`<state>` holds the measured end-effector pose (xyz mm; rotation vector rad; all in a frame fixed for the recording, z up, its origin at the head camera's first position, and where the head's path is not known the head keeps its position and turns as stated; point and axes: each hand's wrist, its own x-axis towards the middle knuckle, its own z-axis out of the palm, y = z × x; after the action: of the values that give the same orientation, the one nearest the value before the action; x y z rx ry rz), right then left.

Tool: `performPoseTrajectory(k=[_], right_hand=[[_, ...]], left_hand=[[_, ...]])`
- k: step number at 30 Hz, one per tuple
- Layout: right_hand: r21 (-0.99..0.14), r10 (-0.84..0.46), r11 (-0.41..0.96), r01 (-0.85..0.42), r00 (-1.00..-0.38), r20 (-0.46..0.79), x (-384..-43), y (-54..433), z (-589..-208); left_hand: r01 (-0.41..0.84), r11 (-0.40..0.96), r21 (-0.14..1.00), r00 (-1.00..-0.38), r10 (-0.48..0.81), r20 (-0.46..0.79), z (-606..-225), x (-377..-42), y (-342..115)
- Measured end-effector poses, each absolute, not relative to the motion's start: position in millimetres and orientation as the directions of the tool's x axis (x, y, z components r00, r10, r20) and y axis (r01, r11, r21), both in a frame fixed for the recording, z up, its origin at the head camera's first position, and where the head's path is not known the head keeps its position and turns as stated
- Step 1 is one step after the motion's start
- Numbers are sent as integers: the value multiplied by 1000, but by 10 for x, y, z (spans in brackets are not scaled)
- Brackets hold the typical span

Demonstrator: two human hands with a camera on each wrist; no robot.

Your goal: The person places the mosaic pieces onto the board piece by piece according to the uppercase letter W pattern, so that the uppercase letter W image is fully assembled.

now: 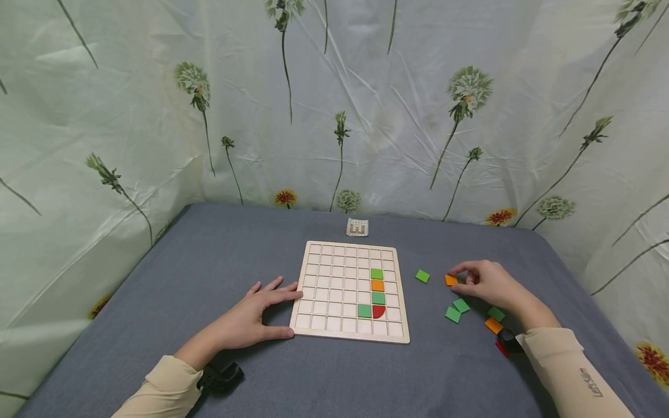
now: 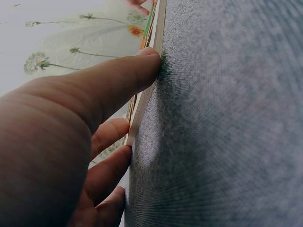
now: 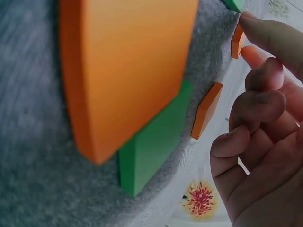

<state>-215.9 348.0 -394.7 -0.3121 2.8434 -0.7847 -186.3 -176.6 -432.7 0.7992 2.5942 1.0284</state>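
A light wooden grid board (image 1: 334,335) lies flat on the cloth. Set in its cells are two green squares and a lighter green one (image 1: 376,273), an orange square (image 1: 377,285) and a red quarter-round piece (image 1: 378,312). My left hand (image 1: 256,316) touches the board's left edge, fingers spread and thumb (image 2: 137,71) at the near corner. To the right of the board, my right hand (image 1: 488,284) pinches an orange square tile (image 1: 450,280) between thumb and index finger; its other fingers (image 3: 260,106) are curled in.
Loose tiles lie around the right hand: a light green one (image 1: 423,276), several darker green ones (image 1: 453,314), an orange one (image 1: 493,325) and a red one (image 1: 502,348) partly hidden by the wrist strap. A small patterned card (image 1: 358,227) lies behind the board.
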Motion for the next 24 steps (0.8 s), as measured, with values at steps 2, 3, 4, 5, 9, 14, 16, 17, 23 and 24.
performPoseTrajectory(k=[2,3,4,5,9,14,16,17,23,24], right_hand=[[-525,-243,838,-149,-963,-116,-2162,3500,-3954],[-525,-243,838,-147,-963,-117,-2164,3508,-3956],[-526,-242,838,-147,-963,-118,-2165,3515,-3957],[-525,-243,839,-147,-963,-117,-2167,3522,-3957],[-520,-243,842,-148,-963,-120,-2171,3545,-3954],[-520,-239,843,-138,-962,-131,-2175,3565,-3954],[-521,-237,843,-135,-962,-136,-2177,3570,-3954],[-520,-236,844,-133,-962,-137,-2178,3571,-3953],[-514,-227,849,-122,-963,-146,-2185,3581,-3958],[-512,-226,850,-122,-963,-147,-2186,3583,-3960]], left_hand=[[403,602,690,-822,570,-17,-4327,-1862,-1765],[403,601,690,-821,570,-17,-4327,-1862,-1765],[403,601,690,-822,570,-16,-4326,-1862,-1765],[403,601,690,-822,570,-16,-4326,-1862,-1765],[403,603,688,-823,568,-16,-4326,-1860,-1767],[400,603,690,-824,566,-16,-4323,-1856,-1765],[401,602,690,-824,567,-16,-4325,-1857,-1766],[402,603,689,-824,567,-15,-4326,-1857,-1766],[404,609,683,-824,566,-17,-4328,-1859,-1764],[403,609,683,-824,566,-18,-4328,-1860,-1762]])
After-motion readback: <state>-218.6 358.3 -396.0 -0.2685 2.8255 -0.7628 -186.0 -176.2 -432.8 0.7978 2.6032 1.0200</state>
